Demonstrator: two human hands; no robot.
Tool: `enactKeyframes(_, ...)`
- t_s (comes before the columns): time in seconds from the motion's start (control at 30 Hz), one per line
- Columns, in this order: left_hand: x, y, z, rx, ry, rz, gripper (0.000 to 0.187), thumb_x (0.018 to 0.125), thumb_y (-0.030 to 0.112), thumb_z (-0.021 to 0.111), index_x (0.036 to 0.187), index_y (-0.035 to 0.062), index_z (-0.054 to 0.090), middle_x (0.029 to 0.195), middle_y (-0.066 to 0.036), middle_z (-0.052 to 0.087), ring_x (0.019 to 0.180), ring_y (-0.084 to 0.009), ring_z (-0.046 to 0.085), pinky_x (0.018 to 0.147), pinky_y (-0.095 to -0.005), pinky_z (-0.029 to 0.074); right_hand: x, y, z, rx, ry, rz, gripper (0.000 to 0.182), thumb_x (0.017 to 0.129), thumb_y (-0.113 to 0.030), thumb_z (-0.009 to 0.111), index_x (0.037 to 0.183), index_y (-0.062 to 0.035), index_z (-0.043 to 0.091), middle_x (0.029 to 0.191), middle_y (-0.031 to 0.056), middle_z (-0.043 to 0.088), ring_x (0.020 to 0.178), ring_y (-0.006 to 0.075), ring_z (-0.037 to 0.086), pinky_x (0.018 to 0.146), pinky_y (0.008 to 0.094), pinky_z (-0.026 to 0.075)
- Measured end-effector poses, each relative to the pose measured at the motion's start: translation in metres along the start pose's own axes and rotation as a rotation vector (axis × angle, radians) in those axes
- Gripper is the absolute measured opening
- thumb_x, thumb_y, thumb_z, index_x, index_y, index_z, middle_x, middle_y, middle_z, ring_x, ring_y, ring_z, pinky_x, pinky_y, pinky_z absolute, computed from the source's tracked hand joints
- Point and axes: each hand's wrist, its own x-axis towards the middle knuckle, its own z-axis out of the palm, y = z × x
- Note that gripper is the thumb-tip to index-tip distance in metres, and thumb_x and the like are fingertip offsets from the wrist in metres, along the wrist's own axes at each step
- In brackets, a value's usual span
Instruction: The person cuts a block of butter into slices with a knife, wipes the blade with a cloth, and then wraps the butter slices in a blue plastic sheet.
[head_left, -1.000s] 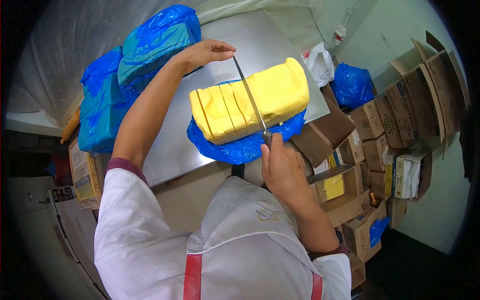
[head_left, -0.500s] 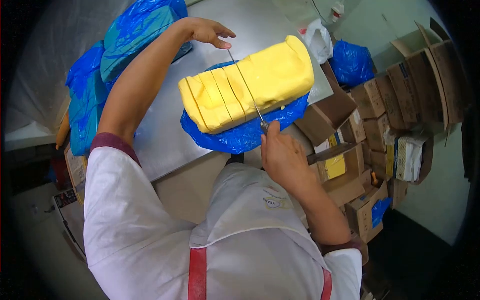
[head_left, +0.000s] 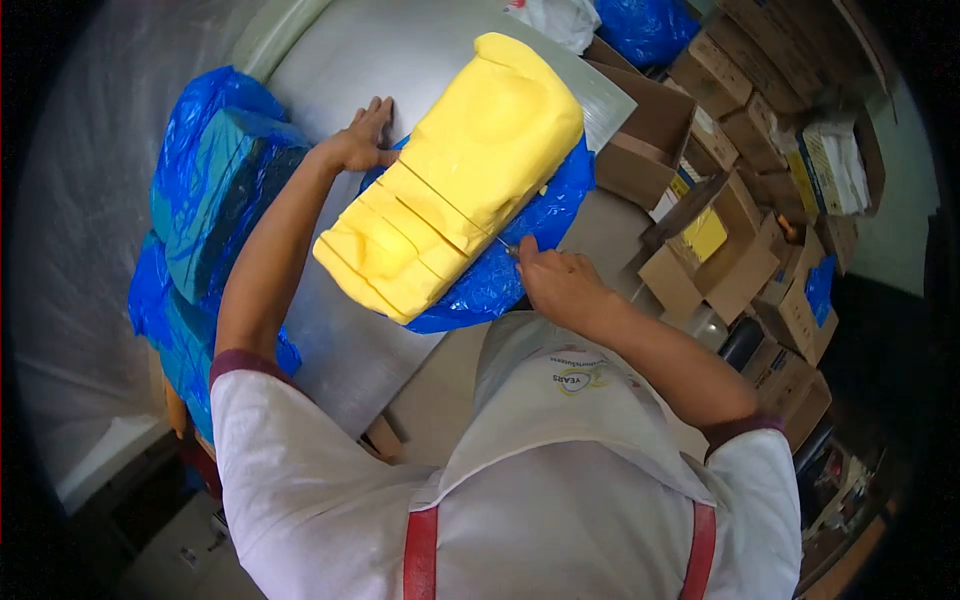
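Lying between the hands (head_left: 360,145) (head_left: 565,285): yellow block (head_left: 450,185)

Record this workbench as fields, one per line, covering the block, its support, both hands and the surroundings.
Block: large yellow rectangular block, several crosswise cuts toward its nearer end
Under it: crumpled blue plastic sheet on a shiny grey metal tabletop
Left hand: left hand, empty, fingers spread, beside the block
Right hand: right hand, gripping a knife, blade mostly hidden
Left side: blue plastic-wrapped bundles
Right side: open brown cardboard boxes
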Motion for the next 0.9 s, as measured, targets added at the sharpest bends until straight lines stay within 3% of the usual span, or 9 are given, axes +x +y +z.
enactKeyframes(0.07, -0.003, 0.006, 0.008, 0.066, 0.044, -0.048, 0.113, 0.072, 0.044, 0.074, 0.151, 0.013, 0.001, 0.158, -0.017, -0.003, 0.144, -0.0403, 0.005, 0.108, -0.066, 0.017, 0.003, 0.005, 0.014, 0.049, 0.029, 0.001, 0.024, 0.096, -0.021, 0.047, 0.1, 0.0029, 0.044, 0.072, 0.0228, 0.064, 0.067, 0.042, 0.065, 0.064, 0.0518, 0.051)
enactKeyframes(0.17, -0.012, 0.017, 0.008, 0.129, 0.167, -0.068, 0.107, 0.072, 0.046, 0.075, 0.15, 0.0062, 0.013, 0.155, -0.022, 0.013, 0.142, -0.0406, 0.016, 0.11, -0.0573, 0.023, 0.007, 0.011, 0.028, -0.005, 0.058, -0.003, 0.025, 0.096, -0.022, 0.047, 0.1, 0.0028, 0.044, 0.073, 0.0226, 0.064, 0.069, 0.0412, 0.065, 0.064, 0.0517, 0.051)
enactKeyframes(0.27, -0.024, 0.002, -0.008, -0.108, 0.388, 0.043, 0.087, 0.074, 0.048, 0.074, 0.137, -0.0031, 0.042, 0.139, -0.026, 0.044, 0.13, -0.0398, 0.041, 0.106, -0.0462, 0.035, 0.006, 0.005, 0.023, -0.002, 0.003, 0.059, 0.022, 0.087, -0.008, 0.05, 0.105, 0.0041, 0.047, 0.084, 0.0226, 0.067, 0.081, 0.038, 0.068, 0.069, 0.0479, 0.054)
enactKeyframes(0.37, -0.097, 0.076, -0.074, -0.585, 0.263, -0.06, 0.068, 0.077, 0.05, 0.073, 0.113, -0.0076, 0.062, 0.112, -0.023, 0.064, 0.108, -0.0327, 0.06, 0.094, -0.0371, 0.044, 0.004, 0.003, 0.025, -0.019, 0.012, 0.084, 0.023, 0.085, -0.007, 0.05, 0.105, 0.0044, 0.047, 0.085, 0.023, 0.067, 0.081, 0.0385, 0.068, 0.069, 0.0476, 0.054)
enactKeyframes(0.5, -0.14, 0.123, -0.062, -0.223, 0.24, 0.19, 0.059, 0.08, 0.046, 0.072, 0.103, -0.0081, 0.066, 0.09, -0.017, 0.069, 0.085, -0.0204, 0.064, 0.081, -0.0315, 0.049, 0.0, 0.002, 0.025, 0.025, 0.089, 0.061, 0.023, 0.084, -0.005, 0.051, 0.104, 0.0053, 0.049, 0.086, 0.0241, 0.067, 0.082, 0.0395, 0.067, 0.07, 0.0484, 0.054)
enactKeyframes(0.57, -0.139, 0.129, -0.065, -0.37, 0.089, 0.003, 0.053, 0.079, 0.04, 0.075, 0.102, -0.0083, 0.067, 0.084, -0.015, 0.069, 0.079, -0.02, 0.065, 0.076, -0.0311, 0.05, 0.001, 0.006, 0.032, 0.027, 0.136, 0.046, 0.023, 0.084, -0.005, 0.05, 0.104, 0.0058, 0.05, 0.086, 0.0245, 0.067, 0.082, 0.0397, 0.067, 0.071, 0.0486, 0.053)
enactKeyframes(0.67, -0.137, 0.122, -0.063, -0.431, 0.106, 0.048, 0.05, 0.078, 0.036, 0.077, 0.101, -0.0075, 0.068, 0.083, -0.014, 0.069, 0.076, -0.0192, 0.064, 0.072, -0.0314, 0.05, -0.002, 0.005, 0.03, 0.054, 0.152, 0.047, 0.027, 0.093, -0.018, 0.049, 0.105, 0.0054, 0.05, 0.088, 0.0254, 0.066, 0.085, 0.0418, 0.065, 0.072, 0.0513, 0.051)
enactKeyframes(0.77, -0.144, 0.126, -0.062, -0.416, 0.155, 0.065, 0.048, 0.079, 0.034, 0.077, 0.1, -0.0082, 0.068, 0.084, -0.013, 0.069, 0.076, -0.0193, 0.064, 0.072, -0.0319, 0.05, -0.005, -0.005, 0.015, 0.08, 0.197, 0.033, 0.024, 0.089, -0.013, 0.051, 0.103, 0.0054, 0.058, 0.091, 0.023, 0.067, 0.088, 0.0393, 0.066, 0.073, 0.0498, 0.052)
enactKeyframes(0.9, -0.143, 0.127, -0.059, -0.37, 0.116, 0.048, 0.056, 0.076, 0.037, 0.079, 0.106, -0.008, 0.065, 0.088, -0.015, 0.069, 0.08, -0.0208, 0.065, 0.075, -0.0318, 0.05, -0.018, -0.029, -0.047, -0.008, -0.009, -0.064, 0.019, 0.085, -0.009, 0.052, 0.09, 0.0034, 0.065, 0.094, 0.0207, 0.068, 0.089, 0.0363, 0.067, 0.073, 0.0468, 0.053)
